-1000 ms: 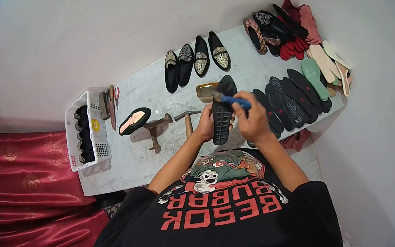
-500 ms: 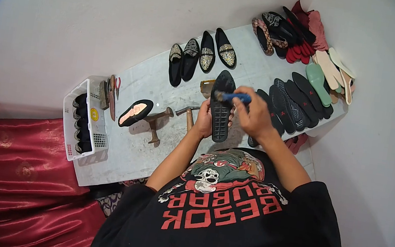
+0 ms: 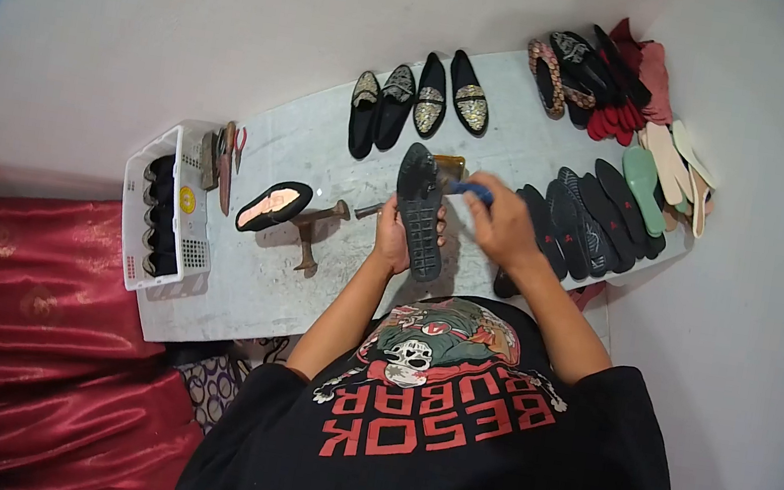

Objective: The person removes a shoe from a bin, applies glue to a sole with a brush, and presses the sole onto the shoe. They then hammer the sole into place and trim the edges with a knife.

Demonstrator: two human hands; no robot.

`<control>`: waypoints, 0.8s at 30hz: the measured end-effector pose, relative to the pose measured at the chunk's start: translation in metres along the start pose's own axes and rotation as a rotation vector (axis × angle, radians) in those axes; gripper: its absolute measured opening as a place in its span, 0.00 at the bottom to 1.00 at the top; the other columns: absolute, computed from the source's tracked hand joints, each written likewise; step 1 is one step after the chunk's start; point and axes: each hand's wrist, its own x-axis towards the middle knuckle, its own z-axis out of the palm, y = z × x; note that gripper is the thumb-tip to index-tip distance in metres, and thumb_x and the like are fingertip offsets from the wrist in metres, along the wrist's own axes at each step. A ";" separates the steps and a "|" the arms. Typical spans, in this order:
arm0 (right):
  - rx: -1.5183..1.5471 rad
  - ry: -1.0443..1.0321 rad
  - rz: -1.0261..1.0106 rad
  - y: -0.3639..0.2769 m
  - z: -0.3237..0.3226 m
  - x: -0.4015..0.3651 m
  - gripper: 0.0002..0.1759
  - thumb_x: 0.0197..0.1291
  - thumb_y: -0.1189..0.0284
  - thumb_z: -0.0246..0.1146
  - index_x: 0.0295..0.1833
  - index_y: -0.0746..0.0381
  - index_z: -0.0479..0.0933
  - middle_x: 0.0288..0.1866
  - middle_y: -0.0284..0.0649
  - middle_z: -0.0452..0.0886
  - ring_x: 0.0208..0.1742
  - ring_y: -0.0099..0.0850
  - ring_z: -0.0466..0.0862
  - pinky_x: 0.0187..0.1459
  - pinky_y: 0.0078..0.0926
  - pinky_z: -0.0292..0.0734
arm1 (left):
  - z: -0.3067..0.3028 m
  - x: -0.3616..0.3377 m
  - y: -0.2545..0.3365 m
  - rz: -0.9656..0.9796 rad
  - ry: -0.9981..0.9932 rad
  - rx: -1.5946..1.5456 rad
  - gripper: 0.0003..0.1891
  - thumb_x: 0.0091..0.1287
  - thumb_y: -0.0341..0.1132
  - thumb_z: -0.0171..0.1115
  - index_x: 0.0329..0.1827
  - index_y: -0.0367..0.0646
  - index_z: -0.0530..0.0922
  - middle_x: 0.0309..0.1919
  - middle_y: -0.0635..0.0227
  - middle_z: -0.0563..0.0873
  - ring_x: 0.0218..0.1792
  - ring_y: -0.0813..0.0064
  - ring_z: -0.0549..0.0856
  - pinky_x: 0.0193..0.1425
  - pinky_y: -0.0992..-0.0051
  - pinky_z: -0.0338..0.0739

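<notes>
One black, grid-treaded, rubbery sole (image 3: 423, 232), ctr frame, gripped in L hand (image 3: 390, 242), now tilted left; R hand (image 3: 505, 227) holds blue-handled brush (image 3: 472, 191), moved off sole face to its right, prob. between strokes.

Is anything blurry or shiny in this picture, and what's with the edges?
Head view: black curved borders round the edges; slight blur at the blue-handled brush in the right hand; glare on the red cloth's folds; soft shadow below the white basket.
</notes>
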 end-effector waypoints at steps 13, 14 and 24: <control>-0.112 -0.047 0.411 0.119 0.073 0.030 0.15 0.74 0.66 0.64 0.59 0.63 0.79 0.47 0.55 0.89 0.44 0.52 0.90 0.47 0.44 0.83 | -0.044 -0.075 0.048 0.081 0.208 -0.029 0.46 0.76 0.78 0.32 0.65 0.44 0.77 0.45 0.65 0.84 0.42 0.70 0.82 0.46 0.62 0.82; -0.148 -0.051 0.419 0.124 0.079 0.031 0.15 0.73 0.66 0.64 0.60 0.62 0.79 0.48 0.55 0.89 0.45 0.53 0.90 0.48 0.46 0.83 | -0.046 -0.075 0.052 0.085 0.206 -0.027 0.46 0.76 0.78 0.32 0.65 0.44 0.77 0.45 0.65 0.84 0.42 0.70 0.82 0.46 0.62 0.82; -0.234 -0.055 0.509 0.133 0.092 0.025 0.16 0.73 0.64 0.65 0.62 0.56 0.81 0.48 0.54 0.90 0.49 0.54 0.90 0.50 0.49 0.83 | -0.055 -0.056 0.081 0.087 0.222 0.117 0.43 0.78 0.71 0.31 0.65 0.40 0.77 0.49 0.61 0.87 0.45 0.66 0.86 0.49 0.58 0.86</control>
